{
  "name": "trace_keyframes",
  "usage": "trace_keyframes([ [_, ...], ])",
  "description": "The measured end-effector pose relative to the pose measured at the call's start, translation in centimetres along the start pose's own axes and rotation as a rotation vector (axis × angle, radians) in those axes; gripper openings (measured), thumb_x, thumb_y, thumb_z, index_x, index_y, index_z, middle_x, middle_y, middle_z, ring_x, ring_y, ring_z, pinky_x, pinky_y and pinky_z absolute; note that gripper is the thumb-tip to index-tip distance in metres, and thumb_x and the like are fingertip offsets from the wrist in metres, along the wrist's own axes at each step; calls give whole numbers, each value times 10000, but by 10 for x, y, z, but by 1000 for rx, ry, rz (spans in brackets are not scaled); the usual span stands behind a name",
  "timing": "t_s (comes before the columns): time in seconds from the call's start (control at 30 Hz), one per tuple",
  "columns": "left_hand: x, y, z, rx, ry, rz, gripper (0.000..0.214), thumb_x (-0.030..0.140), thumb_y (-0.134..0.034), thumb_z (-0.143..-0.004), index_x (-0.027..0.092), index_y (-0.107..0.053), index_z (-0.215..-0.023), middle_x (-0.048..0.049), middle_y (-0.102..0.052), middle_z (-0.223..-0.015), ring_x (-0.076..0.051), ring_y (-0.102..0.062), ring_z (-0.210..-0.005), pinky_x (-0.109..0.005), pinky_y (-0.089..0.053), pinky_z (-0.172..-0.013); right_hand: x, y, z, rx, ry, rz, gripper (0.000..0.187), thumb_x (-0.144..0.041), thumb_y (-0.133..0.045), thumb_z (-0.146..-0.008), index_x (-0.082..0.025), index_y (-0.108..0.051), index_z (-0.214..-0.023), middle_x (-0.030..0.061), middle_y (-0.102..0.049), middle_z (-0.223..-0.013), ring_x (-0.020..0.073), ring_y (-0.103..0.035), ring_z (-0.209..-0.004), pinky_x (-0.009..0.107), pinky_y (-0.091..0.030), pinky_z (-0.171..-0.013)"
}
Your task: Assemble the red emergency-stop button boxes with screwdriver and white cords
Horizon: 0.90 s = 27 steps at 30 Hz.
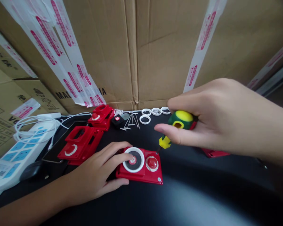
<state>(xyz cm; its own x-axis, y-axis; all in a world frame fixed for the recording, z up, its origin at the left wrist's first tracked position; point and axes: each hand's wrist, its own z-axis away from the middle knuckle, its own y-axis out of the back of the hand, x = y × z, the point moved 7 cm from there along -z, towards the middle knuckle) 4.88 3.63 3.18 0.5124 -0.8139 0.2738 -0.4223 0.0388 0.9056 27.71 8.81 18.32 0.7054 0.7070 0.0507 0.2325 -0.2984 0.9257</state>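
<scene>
My left hand (94,174) grips the left end of a red plastic panel (143,174) lying flat on the black table. The panel carries a white-ringed black dial (133,159) and a red push button (152,163). My index finger rests on the dial's edge. My right hand (217,121) is closed round the green and yellow handle of a screwdriver (179,124), held upright with its tip at the panel's upper right edge.
More red panels (81,142) are stacked at the left, with another (101,116) behind. White rings (145,119), metal pins (131,121) and a small black part (117,121) lie by the cardboard boxes (132,50). A white power strip (21,150) with cables sits far left.
</scene>
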Motion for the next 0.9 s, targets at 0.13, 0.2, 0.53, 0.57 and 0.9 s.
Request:
trace_keyframes([
  [0.13, 0, 0, 0, 5, -1, -16, 434, 393, -605, -1171, 269, -485, -1570, -176, -557, -1638, -333, -617, -1497, -474, -630, -1173, -4, 1, 0, -16, 52, -124, 509, -560, -637, -1021, -257, -400, -688, -51, -429, -551, 114, -308, -479, 337, -196, -562],
  [0.2, 0, -1, 0, 1, 0, -19, 432, 397, -591, -1177, 266, -482, -1574, -177, -552, -1641, -332, -612, -1504, -469, -628, -1174, -4, 2, 1, -20, 66, -162, 472, -559, -648, -1034, -257, -435, -741, -41, -504, -607, 121, -361, -497, 326, -221, -545],
  [0.53, 0, -1, 0, -9, 5, -7, 437, 386, -610, -1168, 264, -491, -1571, -170, -541, -1660, -327, -603, -1513, -474, -615, -1191, -1, 2, 3, 9, 51, -33, 690, -777, -512, -1042, -252, -435, -601, -29, -392, -478, 120, -246, -440, 362, -172, -576],
  [0.57, 0, -1, -1, -3, 3, -7, 439, 378, -623, -1162, 262, -494, -1566, -173, -544, -1657, -329, -611, -1506, -471, -620, -1184, -1, 3, 2, 14, 47, -27, 691, -768, -511, -1040, -252, -418, -590, -32, -376, -469, 117, -235, -439, 363, -173, -581],
  [0.9, -1, 0, 0, 4, 18, 10, 500, 341, -695, -1120, 290, -493, -1575, -170, -561, -1656, -342, -626, -1500, -481, -628, -1181, -6, 2, 3, -83, 118, -185, 312, -418, -629, -972, -273, -426, -784, -49, -532, -626, 121, -395, -480, 327, -258, -517],
])
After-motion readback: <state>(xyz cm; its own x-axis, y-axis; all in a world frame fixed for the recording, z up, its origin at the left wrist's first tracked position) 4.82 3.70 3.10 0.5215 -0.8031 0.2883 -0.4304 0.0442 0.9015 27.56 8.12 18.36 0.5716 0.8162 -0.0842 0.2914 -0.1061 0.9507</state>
